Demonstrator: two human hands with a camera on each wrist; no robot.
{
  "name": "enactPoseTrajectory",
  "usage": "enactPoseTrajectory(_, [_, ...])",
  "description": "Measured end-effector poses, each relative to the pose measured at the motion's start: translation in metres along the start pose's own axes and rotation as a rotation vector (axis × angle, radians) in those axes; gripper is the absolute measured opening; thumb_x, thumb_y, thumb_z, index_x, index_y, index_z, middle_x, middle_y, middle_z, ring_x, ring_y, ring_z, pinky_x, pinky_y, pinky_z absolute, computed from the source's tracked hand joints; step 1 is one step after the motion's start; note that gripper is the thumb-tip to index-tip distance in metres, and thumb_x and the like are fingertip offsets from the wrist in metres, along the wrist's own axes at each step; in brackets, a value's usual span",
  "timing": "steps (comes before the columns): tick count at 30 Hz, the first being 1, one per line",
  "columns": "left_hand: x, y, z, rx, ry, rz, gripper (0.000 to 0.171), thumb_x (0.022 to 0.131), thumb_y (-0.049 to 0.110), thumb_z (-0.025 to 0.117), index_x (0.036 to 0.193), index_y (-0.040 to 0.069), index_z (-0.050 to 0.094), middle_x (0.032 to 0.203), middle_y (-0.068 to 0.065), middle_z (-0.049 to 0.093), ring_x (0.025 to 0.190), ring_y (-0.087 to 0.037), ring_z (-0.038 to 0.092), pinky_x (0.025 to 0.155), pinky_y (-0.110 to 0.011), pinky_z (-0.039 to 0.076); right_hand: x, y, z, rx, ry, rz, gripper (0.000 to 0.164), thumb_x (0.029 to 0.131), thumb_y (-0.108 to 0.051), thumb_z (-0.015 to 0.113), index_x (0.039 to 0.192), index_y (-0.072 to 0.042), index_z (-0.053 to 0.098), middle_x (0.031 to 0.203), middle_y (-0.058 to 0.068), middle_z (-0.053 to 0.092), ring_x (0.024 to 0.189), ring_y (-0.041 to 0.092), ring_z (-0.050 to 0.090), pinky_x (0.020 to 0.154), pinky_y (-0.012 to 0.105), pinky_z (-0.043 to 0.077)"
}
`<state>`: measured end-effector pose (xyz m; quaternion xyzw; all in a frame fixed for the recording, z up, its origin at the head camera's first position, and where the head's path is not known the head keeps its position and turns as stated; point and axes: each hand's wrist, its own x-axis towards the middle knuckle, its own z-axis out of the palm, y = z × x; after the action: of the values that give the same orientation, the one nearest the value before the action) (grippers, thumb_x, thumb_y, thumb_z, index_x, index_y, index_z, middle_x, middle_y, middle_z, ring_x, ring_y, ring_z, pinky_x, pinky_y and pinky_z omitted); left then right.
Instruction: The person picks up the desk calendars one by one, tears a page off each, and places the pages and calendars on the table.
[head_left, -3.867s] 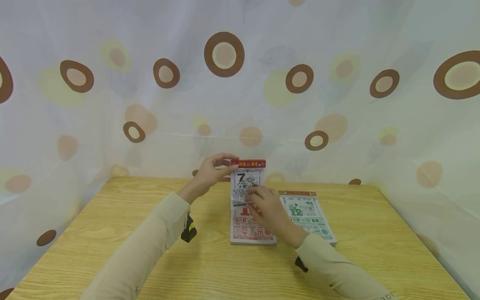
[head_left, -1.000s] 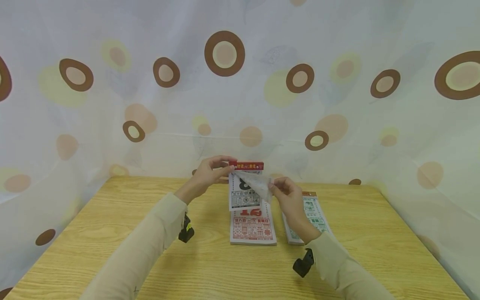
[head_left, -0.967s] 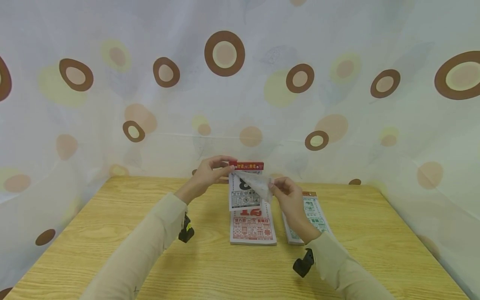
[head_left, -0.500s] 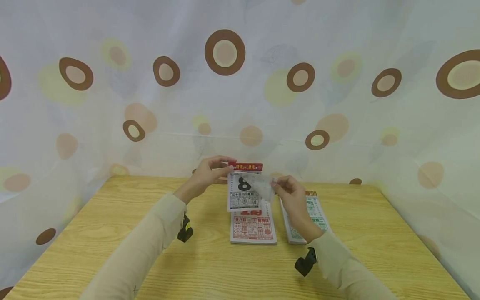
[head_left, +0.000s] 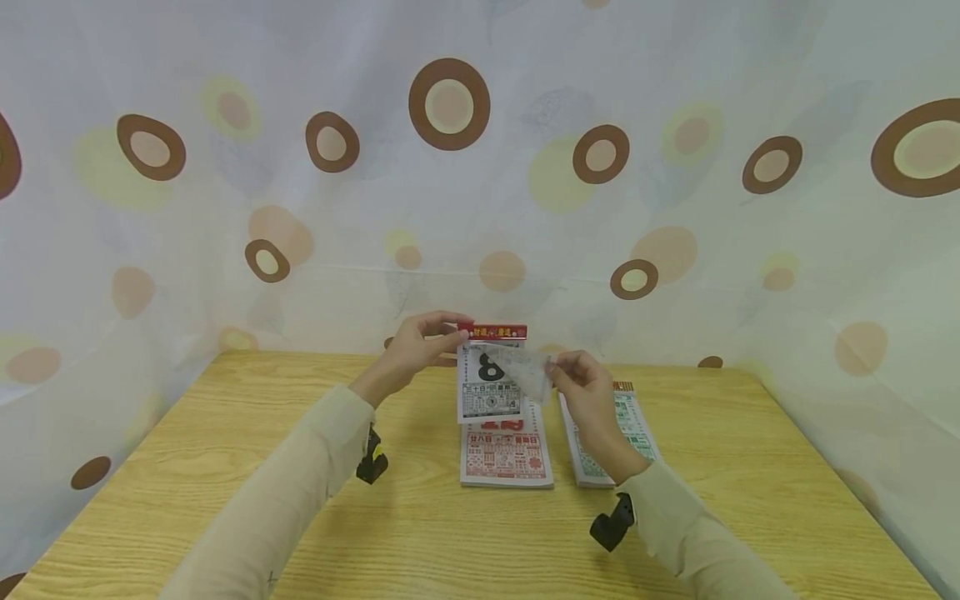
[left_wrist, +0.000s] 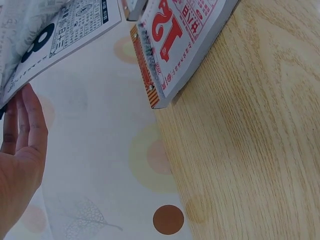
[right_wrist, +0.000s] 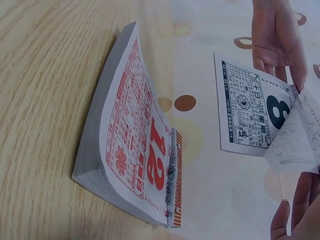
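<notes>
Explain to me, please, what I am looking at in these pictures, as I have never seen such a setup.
There is no machine here: a person works bare-handed. The wide picture is from a camera worn on the head; the other two are from the wrist cameras. On the wooden table lie a red-printed calendar and a green-printed calendar. The left hand holds a red-topped calendar by its top, and the right hand pinches its turned-back page.

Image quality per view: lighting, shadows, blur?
Head: fairly even light, faint shadow on the table, fine print on the black-printed calendar too soft to read; left wrist: cooler tint, curtain bluish; right wrist: curtain bluish too, that calendar's print crisper.
</notes>
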<state>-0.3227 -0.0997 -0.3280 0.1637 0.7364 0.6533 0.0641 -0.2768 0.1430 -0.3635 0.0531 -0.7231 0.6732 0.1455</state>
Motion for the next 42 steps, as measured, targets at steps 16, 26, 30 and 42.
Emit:
enactPoseTrajectory(16, [-0.003,-0.002,-0.01,0.069,-0.008,0.034,0.033,0.09,0.016,0.058,0.121,0.004,0.056,0.114,-0.02,0.057,0.091,-0.028,0.065,0.078,-0.037,0.056,0.003,0.001,-0.006,0.026,0.012,0.026,0.003,0.087,-0.004,0.059,0.087,-0.004,0.056,0.077,-0.009,0.057,0.071,0.008,0.055,0.068,0.018,0.051])
enactPoseTrajectory(26, [-0.004,-0.001,-0.006,0.04,0.014,0.018,0.03,0.09,0.014,0.058,0.118,0.006,0.058,0.11,-0.018,0.057,0.091,-0.028,0.065,0.078,-0.035,0.056,0.004,0.001,-0.006,0.035,0.054,0.038,0.005,0.087,-0.006,0.06,0.084,-0.01,0.058,0.077,-0.009,0.058,0.07,0.007,0.054,0.066,0.019,0.05])
enactPoseTrajectory(30, [-0.003,-0.001,-0.005,0.043,0.011,0.008,0.03,0.09,0.016,0.058,0.118,0.008,0.058,0.11,-0.018,0.057,0.095,-0.029,0.064,0.078,-0.035,0.056,0.004,0.0,-0.006,0.035,0.055,0.04,0.006,0.087,-0.007,0.059,0.09,-0.002,0.057,0.076,-0.01,0.057,0.071,0.006,0.053,0.066,0.019,0.05])
enactPoseTrajectory(42, [-0.004,0.0,-0.008,0.044,0.021,0.026,0.03,0.09,0.016,0.058,0.119,0.006,0.057,0.11,-0.018,0.057,0.09,-0.027,0.065,0.077,-0.037,0.057,0.003,0.0,-0.012,0.054,0.077,0.077,0.007,0.089,-0.011,0.058,0.091,-0.004,0.055,0.077,-0.009,0.056,0.072,0.009,0.054,0.066,0.02,0.05])
